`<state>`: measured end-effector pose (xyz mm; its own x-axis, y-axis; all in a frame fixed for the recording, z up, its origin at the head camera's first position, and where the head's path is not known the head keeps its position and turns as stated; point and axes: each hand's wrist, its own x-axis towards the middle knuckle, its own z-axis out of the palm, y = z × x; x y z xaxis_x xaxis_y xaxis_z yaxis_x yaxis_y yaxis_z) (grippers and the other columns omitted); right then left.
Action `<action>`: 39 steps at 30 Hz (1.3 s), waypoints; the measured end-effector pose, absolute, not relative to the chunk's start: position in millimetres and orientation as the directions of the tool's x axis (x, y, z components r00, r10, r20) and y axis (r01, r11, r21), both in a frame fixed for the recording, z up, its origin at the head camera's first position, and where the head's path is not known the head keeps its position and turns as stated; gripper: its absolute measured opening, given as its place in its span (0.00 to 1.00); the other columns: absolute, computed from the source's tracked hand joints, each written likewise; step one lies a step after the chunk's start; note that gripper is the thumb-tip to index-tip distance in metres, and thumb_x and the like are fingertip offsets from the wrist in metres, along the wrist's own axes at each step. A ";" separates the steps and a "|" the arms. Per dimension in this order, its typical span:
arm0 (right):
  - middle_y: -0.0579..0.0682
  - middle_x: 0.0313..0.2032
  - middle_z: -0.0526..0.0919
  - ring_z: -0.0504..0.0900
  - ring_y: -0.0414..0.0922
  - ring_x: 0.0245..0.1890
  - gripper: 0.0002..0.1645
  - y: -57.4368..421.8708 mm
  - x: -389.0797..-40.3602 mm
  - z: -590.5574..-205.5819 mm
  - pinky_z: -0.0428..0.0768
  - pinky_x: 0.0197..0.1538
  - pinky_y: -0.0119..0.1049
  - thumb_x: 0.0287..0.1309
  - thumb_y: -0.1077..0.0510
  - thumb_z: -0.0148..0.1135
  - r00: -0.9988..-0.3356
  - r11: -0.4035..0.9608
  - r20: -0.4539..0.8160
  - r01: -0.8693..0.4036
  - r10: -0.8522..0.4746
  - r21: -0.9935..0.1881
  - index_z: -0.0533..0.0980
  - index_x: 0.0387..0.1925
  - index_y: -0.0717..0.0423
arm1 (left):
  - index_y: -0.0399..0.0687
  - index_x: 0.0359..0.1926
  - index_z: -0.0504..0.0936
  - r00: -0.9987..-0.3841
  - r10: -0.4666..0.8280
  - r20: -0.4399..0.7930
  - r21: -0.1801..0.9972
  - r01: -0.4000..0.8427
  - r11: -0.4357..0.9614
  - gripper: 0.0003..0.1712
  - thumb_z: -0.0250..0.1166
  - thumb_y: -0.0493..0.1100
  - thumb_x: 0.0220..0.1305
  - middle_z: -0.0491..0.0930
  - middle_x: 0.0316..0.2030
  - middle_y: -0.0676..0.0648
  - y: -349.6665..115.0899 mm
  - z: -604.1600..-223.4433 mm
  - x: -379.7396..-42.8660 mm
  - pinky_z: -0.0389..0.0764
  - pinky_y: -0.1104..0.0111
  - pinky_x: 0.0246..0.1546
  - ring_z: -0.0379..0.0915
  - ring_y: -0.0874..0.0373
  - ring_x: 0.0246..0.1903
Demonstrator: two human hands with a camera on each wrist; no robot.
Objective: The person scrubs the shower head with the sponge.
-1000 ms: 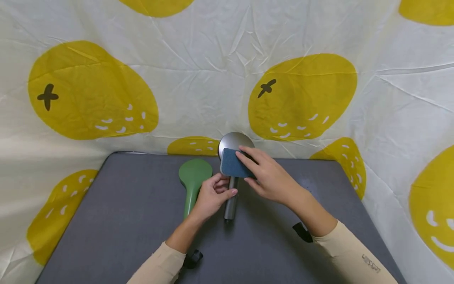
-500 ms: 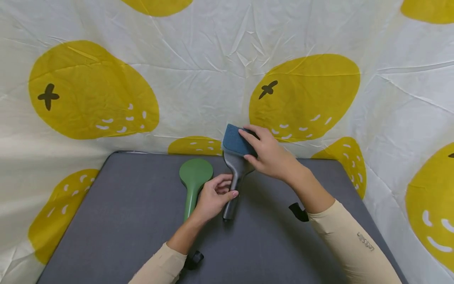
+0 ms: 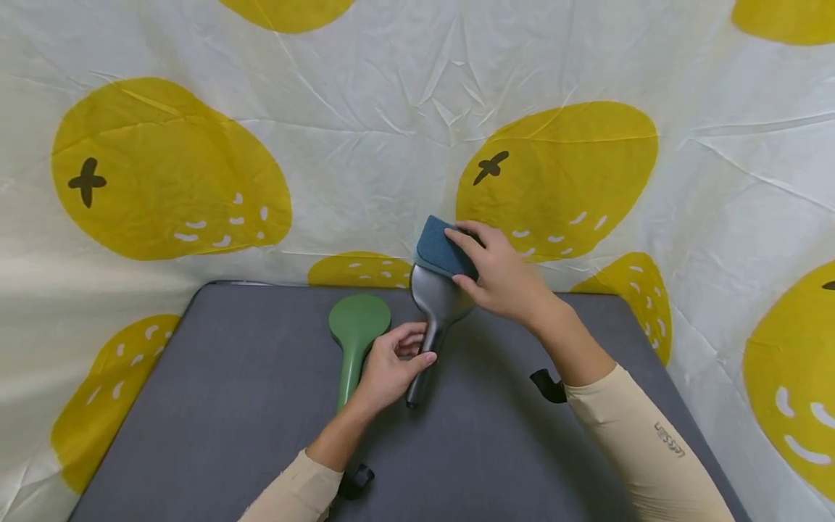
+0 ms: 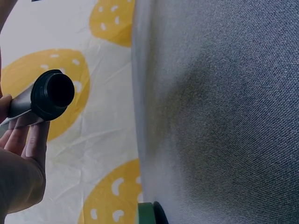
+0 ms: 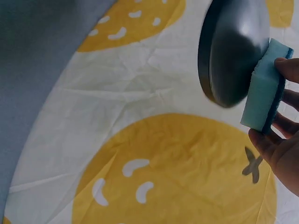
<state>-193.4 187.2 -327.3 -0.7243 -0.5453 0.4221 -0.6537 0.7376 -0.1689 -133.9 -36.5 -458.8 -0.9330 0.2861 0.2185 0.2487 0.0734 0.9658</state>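
Observation:
My left hand [image 3: 391, 366] grips the handle of a dark grey handheld shower head [image 3: 435, 297], tilted with its round head up and away. In the left wrist view the handle's open connector end [image 4: 53, 93] faces the camera. My right hand [image 3: 505, 272] pinches a sponge [image 3: 442, 246] with a dark blue scouring side and light blue foam. In the right wrist view the foam of the sponge [image 5: 264, 88] touches the rounded back of the shower head [image 5: 236, 51]. A green handheld shower head [image 3: 359, 319] lies left of my left hand, its handle partly hidden by that arm.
A dark grey fabric-covered table [image 3: 261, 391] lies under both hands. Behind it hangs a white cloth [image 3: 365, 174] with big yellow fruit prints, close to the table's far edge. Black straps [image 3: 548, 386] hang by both forearms.
The sponge in my right hand has moved up and away, from the lower head to its top edge. The grey shower head has tilted, showing its back. My left hand keeps its grip.

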 end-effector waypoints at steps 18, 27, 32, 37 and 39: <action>0.66 0.65 0.72 0.76 0.63 0.55 0.44 161.3 -125.9 -380.8 0.81 0.60 0.54 0.55 0.47 0.79 -0.613 0.750 0.520 -0.656 -0.595 0.086 0.74 0.68 0.62 | 0.33 0.59 0.82 -0.939 0.244 0.242 0.969 0.245 -0.017 0.23 0.73 0.33 0.63 0.87 0.49 0.34 -34.8 -459.9 -134.1 0.86 0.71 0.44 0.86 0.51 0.45; 0.66 0.65 0.73 0.76 0.62 0.55 0.42 152.7 -128.9 -376.4 0.82 0.60 0.53 0.57 0.47 0.77 -0.596 0.752 0.530 -0.646 -0.603 0.130 0.74 0.68 0.62 | 0.31 0.59 0.81 -0.947 0.213 0.239 0.971 0.238 -0.028 0.23 0.72 0.31 0.63 0.87 0.48 0.33 -36.5 -458.5 -133.0 0.86 0.72 0.44 0.86 0.53 0.44; 0.67 0.66 0.72 0.76 0.64 0.56 0.41 149.8 -146.0 -366.8 0.80 0.62 0.55 0.59 0.51 0.76 -0.627 0.766 0.518 -0.637 -0.581 0.089 0.73 0.69 0.62 | 0.32 0.61 0.80 -0.944 0.225 0.243 0.969 0.248 -0.007 0.25 0.72 0.32 0.63 0.86 0.51 0.33 -37.9 -457.7 -134.0 0.86 0.70 0.46 0.86 0.42 0.48; 0.67 0.68 0.69 0.73 0.67 0.59 0.40 150.9 -165.7 -357.7 0.80 0.62 0.57 0.63 0.53 0.73 -0.697 0.782 0.473 -0.622 -0.539 -0.024 0.70 0.71 0.62 | 0.33 0.63 0.80 -0.942 0.225 0.248 0.963 0.265 0.049 0.27 0.73 0.33 0.63 0.87 0.51 0.34 -40.0 -460.8 -134.6 0.87 0.68 0.47 0.86 0.41 0.49; 0.67 0.69 0.68 0.71 0.68 0.61 0.39 153.7 -173.1 -355.0 0.79 0.62 0.58 0.65 0.53 0.71 -0.728 0.787 0.447 -0.611 -0.519 -0.081 0.69 0.72 0.62 | 0.33 0.63 0.80 -0.940 0.225 0.258 0.958 0.279 0.070 0.27 0.73 0.33 0.63 0.87 0.51 0.34 -40.7 -462.1 -134.6 0.87 0.67 0.48 0.86 0.42 0.49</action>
